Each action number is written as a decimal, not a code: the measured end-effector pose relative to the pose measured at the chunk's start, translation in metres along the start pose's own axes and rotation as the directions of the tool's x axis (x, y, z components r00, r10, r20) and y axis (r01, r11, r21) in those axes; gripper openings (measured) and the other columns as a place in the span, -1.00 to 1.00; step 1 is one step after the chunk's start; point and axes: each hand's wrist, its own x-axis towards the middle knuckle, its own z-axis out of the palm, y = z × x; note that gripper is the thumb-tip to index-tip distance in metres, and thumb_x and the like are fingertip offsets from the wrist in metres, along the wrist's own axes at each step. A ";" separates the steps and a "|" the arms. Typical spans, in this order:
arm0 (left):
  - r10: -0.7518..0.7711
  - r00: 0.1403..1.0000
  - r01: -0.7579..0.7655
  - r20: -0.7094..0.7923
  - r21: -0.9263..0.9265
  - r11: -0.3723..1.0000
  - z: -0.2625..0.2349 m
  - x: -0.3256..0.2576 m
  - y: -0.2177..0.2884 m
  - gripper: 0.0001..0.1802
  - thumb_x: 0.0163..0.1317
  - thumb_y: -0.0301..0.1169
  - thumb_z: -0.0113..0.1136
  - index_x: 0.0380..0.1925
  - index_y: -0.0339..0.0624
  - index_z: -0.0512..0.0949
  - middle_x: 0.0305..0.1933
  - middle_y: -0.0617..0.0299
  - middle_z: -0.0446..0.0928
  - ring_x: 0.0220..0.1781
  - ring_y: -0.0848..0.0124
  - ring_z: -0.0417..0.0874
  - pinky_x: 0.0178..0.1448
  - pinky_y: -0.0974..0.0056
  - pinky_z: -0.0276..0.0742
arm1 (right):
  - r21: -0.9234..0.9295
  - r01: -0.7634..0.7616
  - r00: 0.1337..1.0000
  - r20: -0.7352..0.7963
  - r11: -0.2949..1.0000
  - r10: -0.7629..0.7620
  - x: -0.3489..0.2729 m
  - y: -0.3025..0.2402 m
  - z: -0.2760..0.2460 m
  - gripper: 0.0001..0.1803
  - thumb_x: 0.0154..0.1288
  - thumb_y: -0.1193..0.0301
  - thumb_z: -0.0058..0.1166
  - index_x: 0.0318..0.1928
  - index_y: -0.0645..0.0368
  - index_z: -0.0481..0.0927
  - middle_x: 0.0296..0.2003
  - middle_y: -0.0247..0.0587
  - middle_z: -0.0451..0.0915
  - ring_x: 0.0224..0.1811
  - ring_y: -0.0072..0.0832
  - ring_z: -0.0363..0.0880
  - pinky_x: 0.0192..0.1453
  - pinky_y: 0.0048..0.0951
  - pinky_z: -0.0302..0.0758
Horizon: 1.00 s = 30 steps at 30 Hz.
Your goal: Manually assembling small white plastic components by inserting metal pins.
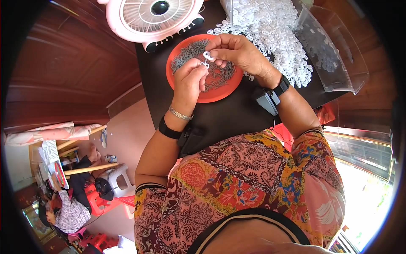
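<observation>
Both your forearms come up from the lower edge and meet over the orange plate (pixel 220 96), wrists bent so the fingers face each other above the black counter (pixel 237 114).

Your left hand (pixel 189 82) is curled nearly closed, knuckles toward the camera, thumb and forefinger pinched on a thin metal pin (pixel 206 64). The pin stands roughly upright in the picture, its long axis running away from you toward the fan (pixel 154 17), its top end meeting the ring. How much of it lies inside your grip is hidden.

Your right hand (pixel 237 53) arches over from the right, fingers bent and closed, thumb and forefinger tips pinching a small white plastic ring (pixel 208 55). The ring sits just above the pin and touches it, held over the far-left part of the plate, its open face turned toward the camera.

The plate holds a heap of dark small parts (pixel 198 48), too fine to tell singly. Beyond your right hand a pile of white rings (pixel 275 29) spreads across the counter, beside a clear plastic bin (pixel 338 55) at the right. The pink fan stands at the counter's far edge, touching or just beside the plate.

A bracelet (pixel 180 114) and a black band (pixel 169 130) circle your left wrist; a black band (pixel 281 85) with a small box circles your right.
</observation>
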 end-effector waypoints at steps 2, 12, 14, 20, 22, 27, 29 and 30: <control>0.001 1.000 -0.001 0.000 0.007 1.000 0.001 0.000 0.001 -0.78 0.23 -0.32 -0.01 -0.55 -0.17 0.44 -0.66 0.40 0.35 -0.66 0.62 0.33 -0.58 0.53 0.17 | -0.015 0.006 1.000 0.012 1.000 -0.006 0.001 0.002 -0.001 -0.82 0.29 0.52 0.06 -0.12 0.29 0.57 -0.34 -0.36 0.59 -0.39 -0.72 0.47 -0.30 -0.70 0.43; -0.008 1.000 0.008 0.007 0.014 1.000 0.002 -0.002 0.002 -0.77 0.26 -0.32 -0.03 -0.53 -0.17 0.44 -0.65 0.41 0.34 -0.66 0.64 0.31 -0.58 0.54 0.15 | -0.105 0.023 0.999 0.047 0.994 -0.018 -0.002 0.000 0.006 -0.84 0.27 0.53 0.09 -0.15 0.29 0.61 -0.37 -0.39 0.59 -0.42 -0.75 0.45 -0.32 -0.70 0.41; 0.001 1.000 -0.001 0.007 0.017 1.000 0.002 -0.002 0.002 -0.77 0.26 -0.32 -0.03 -0.53 -0.17 0.44 -0.64 0.41 0.34 -0.66 0.64 0.31 -0.58 0.54 0.15 | -0.127 0.024 0.999 0.046 0.992 -0.018 -0.002 -0.001 0.006 -0.84 0.27 0.53 0.10 -0.15 0.28 0.61 -0.37 -0.39 0.60 -0.40 -0.74 0.46 -0.30 -0.68 0.43; 0.022 1.000 -0.022 -0.008 -0.017 1.000 0.002 -0.002 0.001 -0.77 0.29 -0.33 -0.06 -0.51 -0.18 0.44 -0.63 0.39 0.35 -0.64 0.63 0.32 -0.56 0.54 0.17 | -0.205 0.111 0.992 0.081 0.973 -0.096 -0.005 -0.002 0.011 -0.79 0.21 0.55 0.17 -0.12 0.27 0.59 -0.32 -0.38 0.61 -0.28 -0.69 0.54 -0.16 -0.63 0.50; 0.030 0.999 -0.031 -0.013 -0.036 0.999 0.001 -0.002 0.001 -0.77 0.30 -0.34 -0.07 -0.49 -0.18 0.45 -0.63 0.39 0.35 -0.64 0.62 0.32 -0.55 0.54 0.18 | -0.217 0.142 0.987 0.102 0.966 -0.123 -0.005 -0.002 0.015 -0.77 0.19 0.57 0.19 -0.11 0.27 0.58 -0.31 -0.37 0.61 -0.25 -0.68 0.55 -0.13 -0.63 0.51; -0.035 0.999 0.035 0.008 -0.058 0.998 -0.002 -0.002 0.002 -0.76 0.31 -0.32 -0.08 -0.45 -0.22 0.46 -0.61 0.35 0.38 -0.62 0.58 0.36 -0.54 0.51 0.23 | -0.348 0.173 0.985 0.086 0.922 -0.152 -0.007 -0.005 0.017 -0.75 0.16 0.58 0.21 -0.11 0.25 0.56 -0.31 -0.37 0.60 -0.24 -0.69 0.55 -0.13 -0.63 0.51; -0.045 0.999 0.045 -0.002 -0.069 0.997 -0.002 -0.003 0.004 -0.75 0.31 -0.31 -0.08 -0.44 -0.22 0.46 -0.61 0.34 0.39 -0.62 0.58 0.37 -0.54 0.51 0.24 | -0.359 0.172 0.985 0.093 0.918 -0.148 -0.007 -0.006 0.017 -0.74 0.16 0.58 0.21 -0.11 0.24 0.56 -0.31 -0.37 0.60 -0.25 -0.69 0.55 -0.14 -0.63 0.51; -0.054 0.999 0.053 -0.007 -0.079 0.995 -0.001 -0.003 0.004 -0.74 0.31 -0.30 -0.07 -0.44 -0.23 0.47 -0.61 0.33 0.40 -0.61 0.58 0.39 -0.53 0.50 0.24 | -0.372 0.171 0.985 0.096 0.912 -0.145 -0.008 -0.006 0.017 -0.74 0.15 0.58 0.22 -0.11 0.23 0.56 -0.32 -0.37 0.60 -0.26 -0.68 0.55 -0.15 -0.62 0.51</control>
